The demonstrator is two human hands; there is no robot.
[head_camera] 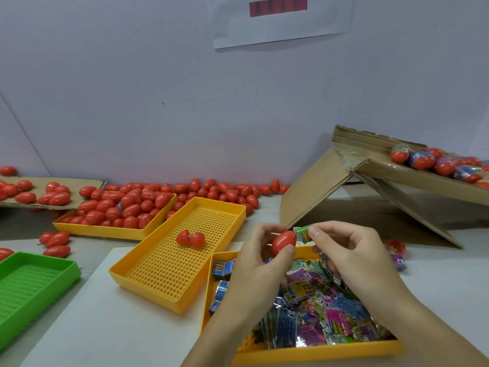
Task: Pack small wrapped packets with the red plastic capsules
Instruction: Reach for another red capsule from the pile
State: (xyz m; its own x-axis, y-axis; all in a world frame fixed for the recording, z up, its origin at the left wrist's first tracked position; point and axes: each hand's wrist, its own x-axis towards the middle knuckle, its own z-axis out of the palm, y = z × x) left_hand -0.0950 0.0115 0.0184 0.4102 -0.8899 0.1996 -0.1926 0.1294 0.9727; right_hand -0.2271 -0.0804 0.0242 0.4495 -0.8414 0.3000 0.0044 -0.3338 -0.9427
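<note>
My left hand (pixel 260 258) grips a red plastic capsule (pixel 283 242) between fingers and thumb, above the near yellow tray (pixel 317 352). My right hand (pixel 349 252) pinches a small green wrapped packet (pixel 302 233) right beside the capsule's right end. The tray below holds several wrapped packets (pixel 317 308) in mixed colours. An opened red capsule (pixel 190 238) lies in the middle yellow perforated tray (pixel 169 271). A far yellow tray (pixel 105 230) is heaped with closed red capsules (pixel 124 205).
Loose red capsules (pixel 227 190) line the wall. Cardboard (pixel 34 190) at left carries more capsules. A tilted cardboard box (pixel 397 178) at right holds capsules with packets. A green tray (pixel 29 282) sits at near left. One filled capsule (pixel 395 251) lies right of my hands.
</note>
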